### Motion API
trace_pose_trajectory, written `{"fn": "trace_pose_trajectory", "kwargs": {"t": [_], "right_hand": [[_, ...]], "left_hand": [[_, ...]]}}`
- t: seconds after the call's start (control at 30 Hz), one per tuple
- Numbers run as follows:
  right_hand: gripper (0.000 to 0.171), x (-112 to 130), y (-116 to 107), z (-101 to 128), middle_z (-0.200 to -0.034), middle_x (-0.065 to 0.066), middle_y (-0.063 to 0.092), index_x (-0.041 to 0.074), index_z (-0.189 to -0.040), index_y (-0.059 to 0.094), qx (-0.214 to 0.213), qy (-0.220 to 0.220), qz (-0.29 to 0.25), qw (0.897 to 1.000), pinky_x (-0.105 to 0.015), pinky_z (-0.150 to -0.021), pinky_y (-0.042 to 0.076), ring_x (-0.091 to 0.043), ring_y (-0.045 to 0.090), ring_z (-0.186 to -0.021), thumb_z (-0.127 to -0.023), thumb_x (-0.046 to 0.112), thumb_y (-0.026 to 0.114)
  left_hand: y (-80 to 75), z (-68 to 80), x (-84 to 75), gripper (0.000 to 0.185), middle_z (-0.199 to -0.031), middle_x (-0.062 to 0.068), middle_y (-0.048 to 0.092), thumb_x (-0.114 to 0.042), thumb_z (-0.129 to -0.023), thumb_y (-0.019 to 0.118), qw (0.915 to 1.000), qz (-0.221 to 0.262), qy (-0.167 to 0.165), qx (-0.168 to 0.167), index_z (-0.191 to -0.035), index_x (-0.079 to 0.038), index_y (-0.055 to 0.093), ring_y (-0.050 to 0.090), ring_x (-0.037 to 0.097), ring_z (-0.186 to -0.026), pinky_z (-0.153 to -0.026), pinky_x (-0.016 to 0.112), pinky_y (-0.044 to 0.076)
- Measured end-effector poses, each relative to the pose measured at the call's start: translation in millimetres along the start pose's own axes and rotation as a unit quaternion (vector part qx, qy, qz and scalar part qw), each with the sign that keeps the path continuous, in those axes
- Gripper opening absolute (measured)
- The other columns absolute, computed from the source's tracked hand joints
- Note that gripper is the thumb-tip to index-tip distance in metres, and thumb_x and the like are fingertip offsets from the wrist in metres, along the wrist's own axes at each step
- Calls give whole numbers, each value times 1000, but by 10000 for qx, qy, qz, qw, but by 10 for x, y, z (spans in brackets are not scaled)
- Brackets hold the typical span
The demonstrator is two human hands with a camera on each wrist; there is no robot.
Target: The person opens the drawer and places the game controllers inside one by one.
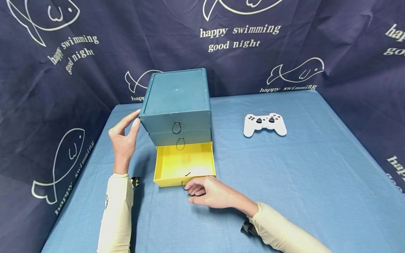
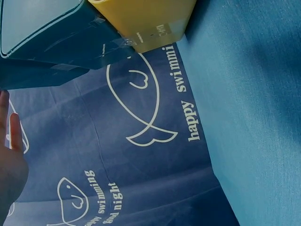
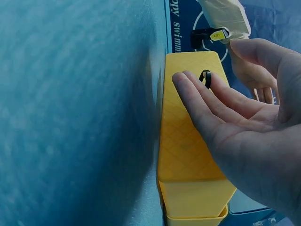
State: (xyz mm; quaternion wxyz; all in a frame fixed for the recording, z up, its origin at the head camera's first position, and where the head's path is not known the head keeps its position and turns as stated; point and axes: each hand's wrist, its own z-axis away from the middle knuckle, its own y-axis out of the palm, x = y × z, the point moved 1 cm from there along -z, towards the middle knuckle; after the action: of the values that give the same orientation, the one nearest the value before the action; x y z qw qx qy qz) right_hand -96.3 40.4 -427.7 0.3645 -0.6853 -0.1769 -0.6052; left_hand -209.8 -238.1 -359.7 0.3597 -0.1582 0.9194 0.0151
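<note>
Over blue cloth (image 1: 300, 175) | 2 hands (image 1: 124, 142) (image 1: 213, 192) at drawer unit (image 1: 177, 93) | navy backdrop (image 1: 240, 72)

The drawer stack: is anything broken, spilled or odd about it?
Nothing looks broken or spilled. The yellow drawer stands out: it is pulled open beneath two closed-looking blue drawers, with a small black tip just inside its front wall. That may simply be the inner end of the black pull loop at the right hand.
</note>
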Motion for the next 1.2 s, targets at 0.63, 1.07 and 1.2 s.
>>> {"fn": "trace_pose_trajectory", "kwargs": {"t": [0.63, 1.07, 1.2], "right_hand": [[32, -11, 21, 30, -115, -16, 70, -7, -124, 66, 49, 78, -49, 9999, -28, -95, 55, -27, 68, -108, -95, 7, 73], [34, -18, -19, 127, -117, -17, 70, -7, -125, 66, -76, -111, -191, 9997, -33, -98, 55, -31, 67, -111, -95, 7, 73], [34, -28, -56, 204, -120, -18, 69, -7, -125, 65, -134, -234, -194, 9994, -35, -100, 54, -34, 66, -113, -95, 8, 73]], "left_hand": [[-3, 0, 16, 29, -121, 14, 74, 2, -97, 66, 9999, -55, -149, 9, -124, 3, 73, 68, 17, -115, -104, 33, 49], [6, -7, -3, 28, -120, 13, 74, 1, -97, 68, 9999, 17, -111, -17, -124, 3, 74, 68, 19, -115, -103, 33, 50], [6, 1, -5, 28, -120, 14, 74, 1, -97, 67, 9999, 4, -128, -7, -124, 2, 74, 68, 18, -115, -104, 33, 49]]}}
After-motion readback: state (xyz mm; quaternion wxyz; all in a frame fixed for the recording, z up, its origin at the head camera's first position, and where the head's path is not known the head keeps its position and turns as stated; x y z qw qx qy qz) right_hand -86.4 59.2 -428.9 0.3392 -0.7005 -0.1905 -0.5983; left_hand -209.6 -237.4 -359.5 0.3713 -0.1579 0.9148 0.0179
